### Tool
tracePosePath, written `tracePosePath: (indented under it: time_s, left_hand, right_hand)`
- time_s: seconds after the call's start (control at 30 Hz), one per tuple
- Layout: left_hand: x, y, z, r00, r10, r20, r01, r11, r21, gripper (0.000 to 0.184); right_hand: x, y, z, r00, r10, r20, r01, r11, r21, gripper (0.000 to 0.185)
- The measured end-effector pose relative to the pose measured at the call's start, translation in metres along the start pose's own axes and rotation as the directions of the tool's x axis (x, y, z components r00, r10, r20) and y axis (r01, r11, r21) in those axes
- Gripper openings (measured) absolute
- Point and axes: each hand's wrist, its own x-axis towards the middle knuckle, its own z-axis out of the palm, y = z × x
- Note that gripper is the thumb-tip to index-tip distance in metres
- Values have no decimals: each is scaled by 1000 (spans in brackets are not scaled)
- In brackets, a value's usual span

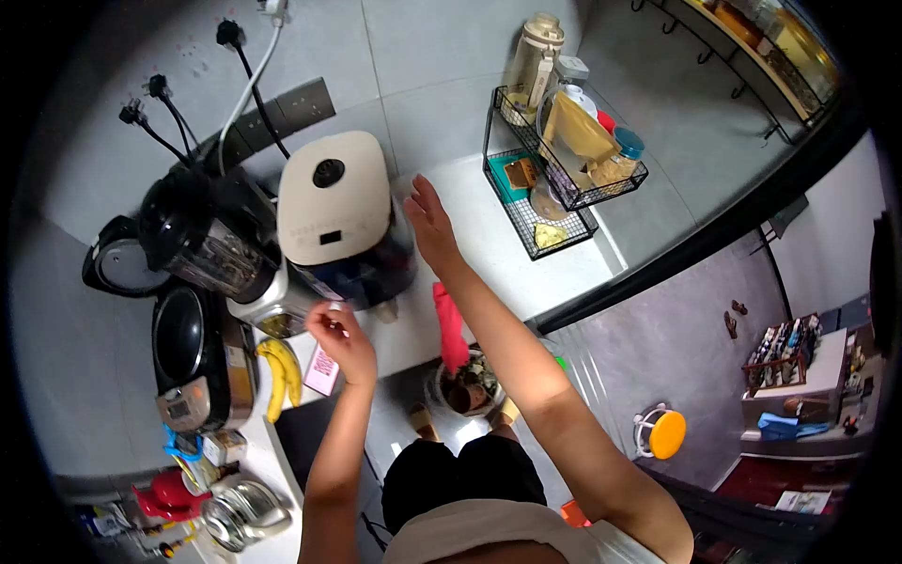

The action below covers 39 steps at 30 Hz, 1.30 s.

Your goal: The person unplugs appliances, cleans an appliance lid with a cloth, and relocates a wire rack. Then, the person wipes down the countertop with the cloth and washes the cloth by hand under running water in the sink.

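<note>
An air fryer with a cream top and a dark glossy body stands on the white counter near the wall. My right hand is beside its right side, fingers stretched out and holding nothing. At the lower front of the fryer is my left hand, its fingers loosely bent and slightly apart, with no object visible in them. Whether either hand touches the fryer I cannot tell. A pink cloth hangs at the counter's front edge, partly hidden by my right forearm.
Left of the fryer stand a blender and a rice cooker with its lid up. Bananas and a pink box lie nearby. A wire rack holds jars at right. Below is a bin; a yellow stool stands farther off.
</note>
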Motion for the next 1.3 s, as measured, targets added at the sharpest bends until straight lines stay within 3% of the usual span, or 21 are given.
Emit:
tracePosePath:
  time_s: [0.03, 0.1, 0.17, 0.2, 0.33, 0.47, 0.57, 0.63, 0.73, 0.9, 1.03, 1.07, 1.17, 1.23, 1.3]
  left_hand:
    - [-24, 2, 4, 996, -22, 91, 13, 995, 104, 15]
    - [-65, -20, 17, 860, -140, 490, 13, 967, 254, 16]
    - [-109, -57, 42, 777, -38, 628, -267, 884, 383, 24]
    - [-124, -66, 55, 748, -114, 654, -328, 793, 513, 32]
    - [-151, -103, 97, 775, -80, 626, -490, 550, 677, 31]
    - [-132, -127, 117, 811, -369, 453, -25, 753, 658, 31]
    - [-99, -110, 157, 955, -65, 288, -111, 824, 556, 29]
    - [-69, -106, 189, 962, 38, 270, -202, 767, 610, 31]
    - [-30, -120, 229, 956, -103, 273, -203, 436, 876, 35]
    - [26, -199, 258, 826, -501, 259, -323, -43, 946, 39]
    - [15, -257, 257, 887, -427, 174, -134, 123, 983, 43]
    - [5, -262, 254, 932, -259, 255, -201, 217, 955, 40]
    - [-22, -250, 244, 833, -61, 549, -393, 633, 667, 42]
    - [-57, -230, 250, 850, 139, 508, -411, 777, 477, 46]
    - [-81, -204, 248, 799, 115, 590, -397, 838, 375, 47]
  right_hand:
    - [-4, 5, -16, 998, 55, 2, -55, 998, 21, 51]
    - [-20, 13, -54, 986, 165, 3, -165, 984, 63, 47]
    - [-43, 24, -92, 973, 223, -54, -223, 975, 10, 39]
    - [-53, 35, -113, 964, 260, -62, -263, 964, -39, 37]
    - [-97, 60, -185, 903, 425, -67, -430, 899, -90, 33]
    - [-119, 63, -223, 861, 503, -81, -509, 849, -140, 29]
    - [-126, 74, -236, 831, 549, -88, -556, 819, -141, 27]
    - [-128, 81, -242, 817, 571, -77, -577, 807, -127, 25]
    - [-130, 82, -242, 797, 597, -89, -602, 798, -32, 25]
    - [-134, 82, -250, 807, 590, -34, -591, 805, -60, 26]
    - [-140, 75, -258, 789, 610, -72, -611, 792, 12, 28]
    - [-139, 74, -263, 781, 618, -85, -620, 784, 4, 28]
    - [-140, 72, -269, 757, 643, -115, -646, 763, 10, 28]
    - [-137, 74, -269, 754, 646, -122, -647, 762, 35, 26]
    - [-135, 76, -269, 756, 647, -105, -648, 761, 21, 26]
